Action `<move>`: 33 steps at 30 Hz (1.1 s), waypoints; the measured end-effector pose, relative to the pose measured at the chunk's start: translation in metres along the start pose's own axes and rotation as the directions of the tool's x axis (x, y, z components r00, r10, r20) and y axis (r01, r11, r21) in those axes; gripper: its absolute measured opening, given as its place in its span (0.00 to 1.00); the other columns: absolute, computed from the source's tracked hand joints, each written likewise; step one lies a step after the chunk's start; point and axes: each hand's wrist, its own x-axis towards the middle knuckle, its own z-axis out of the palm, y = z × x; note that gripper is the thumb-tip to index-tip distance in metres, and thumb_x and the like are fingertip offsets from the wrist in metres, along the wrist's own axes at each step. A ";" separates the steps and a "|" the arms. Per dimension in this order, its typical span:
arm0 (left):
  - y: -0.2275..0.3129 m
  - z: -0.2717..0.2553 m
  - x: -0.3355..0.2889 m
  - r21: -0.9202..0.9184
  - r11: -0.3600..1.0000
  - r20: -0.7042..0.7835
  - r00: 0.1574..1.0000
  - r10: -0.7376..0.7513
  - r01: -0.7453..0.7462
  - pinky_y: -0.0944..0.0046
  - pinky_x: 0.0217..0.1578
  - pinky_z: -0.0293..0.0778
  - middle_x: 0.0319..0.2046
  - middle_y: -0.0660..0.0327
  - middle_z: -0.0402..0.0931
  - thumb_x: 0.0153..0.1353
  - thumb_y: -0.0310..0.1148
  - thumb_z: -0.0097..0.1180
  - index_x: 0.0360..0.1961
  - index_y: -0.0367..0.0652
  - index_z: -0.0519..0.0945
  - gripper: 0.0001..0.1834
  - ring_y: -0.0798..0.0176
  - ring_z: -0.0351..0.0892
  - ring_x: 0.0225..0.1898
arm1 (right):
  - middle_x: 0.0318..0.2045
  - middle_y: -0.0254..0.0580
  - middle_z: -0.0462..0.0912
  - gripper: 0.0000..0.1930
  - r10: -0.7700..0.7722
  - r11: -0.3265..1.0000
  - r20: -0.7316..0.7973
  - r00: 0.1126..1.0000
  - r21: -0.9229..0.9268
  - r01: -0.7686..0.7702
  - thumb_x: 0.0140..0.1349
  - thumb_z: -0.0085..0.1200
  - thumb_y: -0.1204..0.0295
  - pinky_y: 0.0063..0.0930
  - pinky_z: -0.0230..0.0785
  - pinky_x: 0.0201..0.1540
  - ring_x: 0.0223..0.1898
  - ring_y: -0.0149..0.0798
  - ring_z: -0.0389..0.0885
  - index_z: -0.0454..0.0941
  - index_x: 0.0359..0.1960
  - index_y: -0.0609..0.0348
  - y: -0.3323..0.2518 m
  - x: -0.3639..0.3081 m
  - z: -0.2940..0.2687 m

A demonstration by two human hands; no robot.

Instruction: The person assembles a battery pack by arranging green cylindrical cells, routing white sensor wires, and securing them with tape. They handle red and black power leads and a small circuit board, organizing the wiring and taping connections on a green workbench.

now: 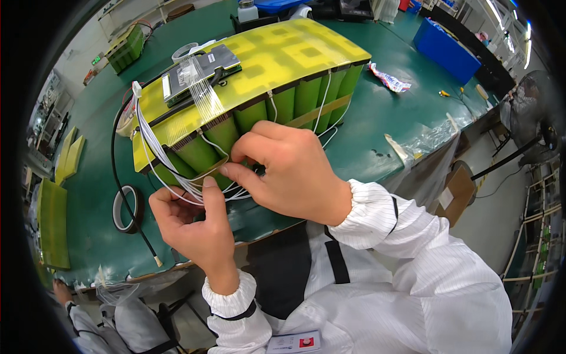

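Observation:
A battery pack of green cylindrical cells [250,115] under a yellow top board [283,44] stands on the bench. My left hand [200,227] is closed around a bundle of thin white wires [154,144] at the pack's near left corner, thumb on top. Thumb and forefinger of my right hand [289,168] are pinched just beside it, at one end of a thin tan strip [211,173] that crosses the wires against the cells. What lies between those fingertips is mostly hidden. On the pack sits a circuit board module [203,71] under clear tape.
A roll of tape [125,209] lies on the green bench [97,236], beside a black cable [115,165]. A blue bin [446,50] and a crumpled wrapper [389,78] are to the right. A fan [533,112] stands past the bench edge; another person's sleeve [88,330] shows lower left.

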 end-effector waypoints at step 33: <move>0.013 -0.001 0.000 0.205 0.972 -0.053 0.993 -0.107 0.115 0.76 0.24 0.60 0.19 0.67 0.70 0.58 0.36 0.74 0.54 0.38 0.62 0.34 0.75 0.68 0.21 | 0.16 0.34 0.73 0.15 -0.242 0.950 -0.098 0.965 -0.225 0.216 0.54 0.70 0.67 0.31 0.67 0.17 0.16 0.40 0.76 0.73 0.21 0.55 0.007 -0.004 0.010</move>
